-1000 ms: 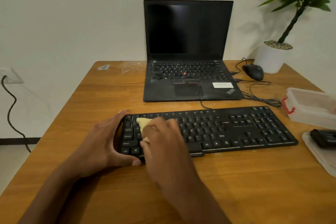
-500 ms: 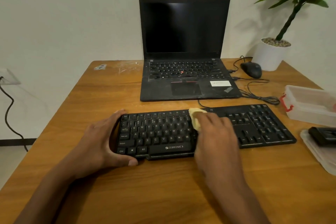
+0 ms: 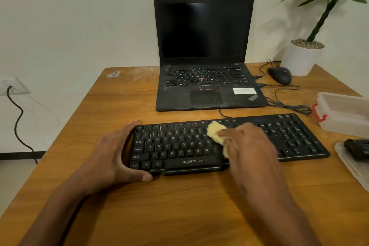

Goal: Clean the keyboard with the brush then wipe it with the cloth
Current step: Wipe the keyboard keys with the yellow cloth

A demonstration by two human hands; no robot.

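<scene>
Right hand [image 3: 251, 146] presses cloth [image 3: 216, 134] onto keyboard [image 3: 179, 146]; left hand [image 3: 117, 156] grips its end.

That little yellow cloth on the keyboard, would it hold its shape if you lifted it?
Probably not. The yellow cloth looks bunched and rumpled under the right hand, so it likely flops. It seems light, being small and thin. It probably drags over the keyboard rather than slipping; the left hand braces that.

One head-worn view looks forward and down, close over the table [image 3: 179, 205]; wall behind.
</scene>
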